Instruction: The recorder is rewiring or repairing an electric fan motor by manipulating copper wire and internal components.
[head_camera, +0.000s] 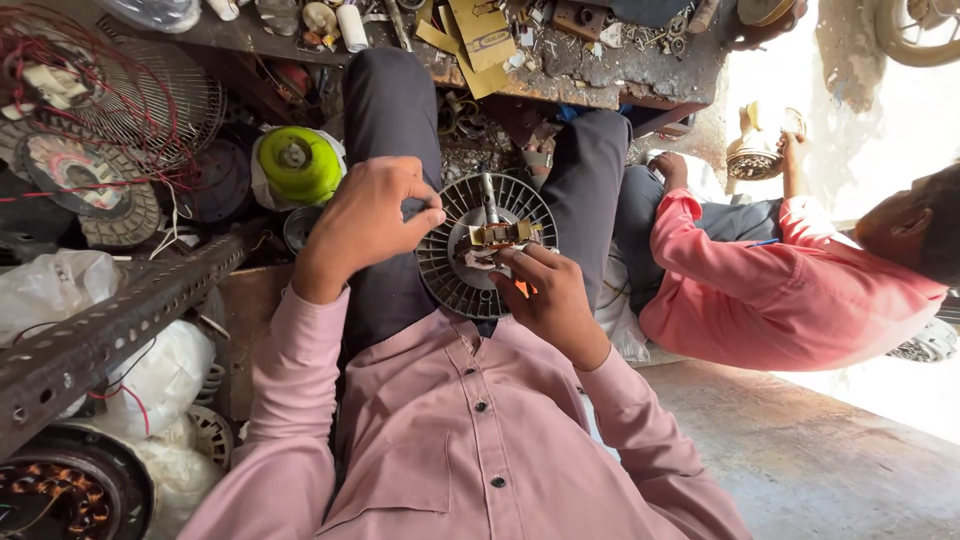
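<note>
Motor housing, round, grey and ribbed with a steel shaft standing out of its middle (484, 243), sits on my lap between my dark-trousered knees, and that is where both of my hands are working. A small brass-coloured piece (500, 234) lies across the centre of the housing, beside the shaft. My left hand (365, 222) comes in from the upper left with its fingers curled close together, thumb and forefinger pinched at the housing's left rim; what they pinch is too small for me to tell. My right hand (548, 300) is below and to the right, fingers bent, the fingertips touching the brass-coloured piece and nearly closed on it.

Further out on my left I see a lime-green round cap (298, 163) on the floor, a wire fan guard tangled with red wire (150, 100), a perforated steel angle bar (110, 325), and a motor stator with copper windings (50, 495) in the lower corner. Ahead of my knees runs the cluttered bench (640, 75), littered with small parts. On my right sits another person in a pink shirt (790, 295).
</note>
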